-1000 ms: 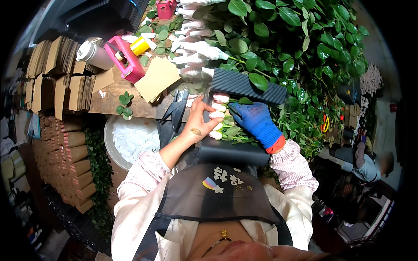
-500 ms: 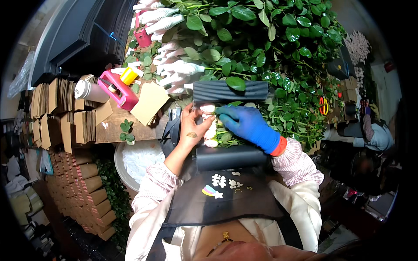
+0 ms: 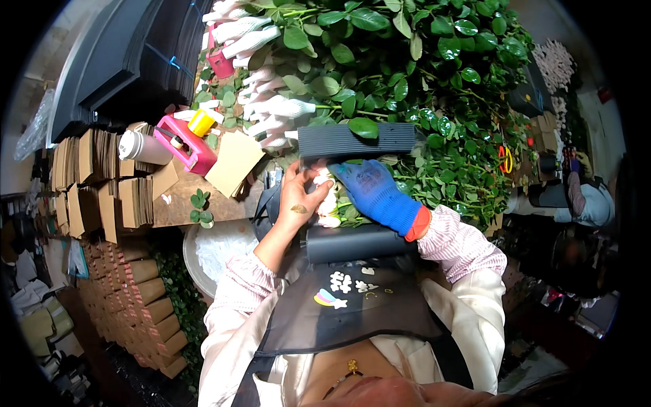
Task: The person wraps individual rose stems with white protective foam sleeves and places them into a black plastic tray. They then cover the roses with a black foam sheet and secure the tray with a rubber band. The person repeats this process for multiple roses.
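Observation:
Pale pink roses (image 3: 328,203) lie in a row between the two raised edges of a dark corrugated wrapping sheet (image 3: 319,144), their green stems pointing right. My bare left hand (image 3: 298,198) curls round the flower heads from the left, thumb on top. My right hand (image 3: 373,192), in a blue glove with an orange-red cuff, bends over the far end of the row. Its fingers are drawn together at the topmost roses, and its back hides what they grip. The sheet's near edge (image 3: 359,245) curves up in front of my apron.
Leafy rose stems (image 3: 441,88) with white netted heads (image 3: 288,106) pile up beyond the sheet. To the left are cards (image 3: 234,163), a pink container (image 3: 193,146), a white cup (image 3: 142,146) and stacked cardboard. A pale tub (image 3: 217,254) stands below the table edge; scissors (image 3: 505,159) lie right.
My gloved right hand has moved left over the far roses and turned so its back shows more. My left hand stays at the flower heads.

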{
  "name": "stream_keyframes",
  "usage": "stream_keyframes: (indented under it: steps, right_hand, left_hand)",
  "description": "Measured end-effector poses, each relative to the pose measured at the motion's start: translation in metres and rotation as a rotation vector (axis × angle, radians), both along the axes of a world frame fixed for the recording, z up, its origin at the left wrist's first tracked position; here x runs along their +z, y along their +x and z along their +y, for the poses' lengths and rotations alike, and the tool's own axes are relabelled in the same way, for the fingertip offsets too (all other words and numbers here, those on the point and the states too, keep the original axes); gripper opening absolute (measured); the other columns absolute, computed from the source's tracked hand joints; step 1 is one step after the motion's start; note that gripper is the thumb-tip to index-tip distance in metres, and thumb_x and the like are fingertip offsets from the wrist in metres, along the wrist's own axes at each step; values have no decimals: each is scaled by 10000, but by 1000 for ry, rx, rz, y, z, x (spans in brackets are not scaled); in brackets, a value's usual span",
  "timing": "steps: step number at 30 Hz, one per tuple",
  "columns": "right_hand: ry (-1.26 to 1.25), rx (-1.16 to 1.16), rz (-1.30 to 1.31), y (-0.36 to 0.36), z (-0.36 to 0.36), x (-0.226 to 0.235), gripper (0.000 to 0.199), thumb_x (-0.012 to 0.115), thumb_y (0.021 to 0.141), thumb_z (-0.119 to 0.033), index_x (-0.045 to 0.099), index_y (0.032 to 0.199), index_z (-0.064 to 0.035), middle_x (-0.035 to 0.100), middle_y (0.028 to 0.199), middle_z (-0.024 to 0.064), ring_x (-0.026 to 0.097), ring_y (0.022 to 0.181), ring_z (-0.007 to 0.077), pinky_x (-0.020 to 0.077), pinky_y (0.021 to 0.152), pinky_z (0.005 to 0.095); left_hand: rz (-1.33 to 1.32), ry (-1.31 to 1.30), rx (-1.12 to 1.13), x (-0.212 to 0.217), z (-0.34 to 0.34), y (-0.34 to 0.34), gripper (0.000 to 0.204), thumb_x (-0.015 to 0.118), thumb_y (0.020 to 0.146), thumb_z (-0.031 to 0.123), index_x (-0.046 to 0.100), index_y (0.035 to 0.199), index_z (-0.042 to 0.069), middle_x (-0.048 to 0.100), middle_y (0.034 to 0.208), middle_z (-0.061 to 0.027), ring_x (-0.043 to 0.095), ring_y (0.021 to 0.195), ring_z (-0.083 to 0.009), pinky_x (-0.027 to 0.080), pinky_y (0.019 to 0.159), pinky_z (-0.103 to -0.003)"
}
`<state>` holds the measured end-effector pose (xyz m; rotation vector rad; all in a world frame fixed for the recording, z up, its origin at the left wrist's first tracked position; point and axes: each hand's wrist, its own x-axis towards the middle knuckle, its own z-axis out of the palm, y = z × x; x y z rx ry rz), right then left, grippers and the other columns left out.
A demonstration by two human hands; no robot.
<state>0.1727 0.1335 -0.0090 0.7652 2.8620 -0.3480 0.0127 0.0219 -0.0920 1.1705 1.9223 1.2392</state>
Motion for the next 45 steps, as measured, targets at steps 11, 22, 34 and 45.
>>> stream_keyframes:
  steps: [11, 22, 34, 45]
  right_hand:
    - [6, 49, 97, -1, 4, -2, 399, 607, 908, -235, 599, 1285, -106, 688, 1133, 115, 694, 1002, 306, 545, 856, 449]
    - [-294, -220, 578, 99, -25, 78, 359, 660, 935, -415, 700, 1118, -109, 702, 1007, 130, 685, 918, 338, 549, 800, 419]
    - [-1576, -352, 833, 212, -86, 60, 569, 545, 1037, -456, 493, 1452, -71, 688, 1224, 172, 706, 1002, 253, 559, 899, 360]
    - [42, 108, 241, 32, 9, 12, 423, 847, 608, -453, 720, 868, -143, 653, 990, 105, 640, 922, 308, 487, 758, 460]
  left_hand:
    - [-141, -11, -34, -8, 1, -8, 363, 836, 796, 289, 715, 1000, 15, 556, 1240, -175, 548, 1143, -303, 449, 990, -381]
    - [111, -61, -100, -20, -1, -24, 456, 833, 830, 336, 650, 1063, -10, 577, 1265, -155, 591, 1116, -246, 460, 1003, -371]
    - [-227, -12, -101, -53, 8, -41, 410, 843, 838, 263, 622, 1058, -3, 514, 1219, -127, 597, 977, -198, 515, 866, -339]
    - [-240, 7, 75, -75, -17, -62, 267, 696, 964, 225, 580, 1100, 27, 585, 1009, -62, 589, 883, -149, 510, 812, -304]
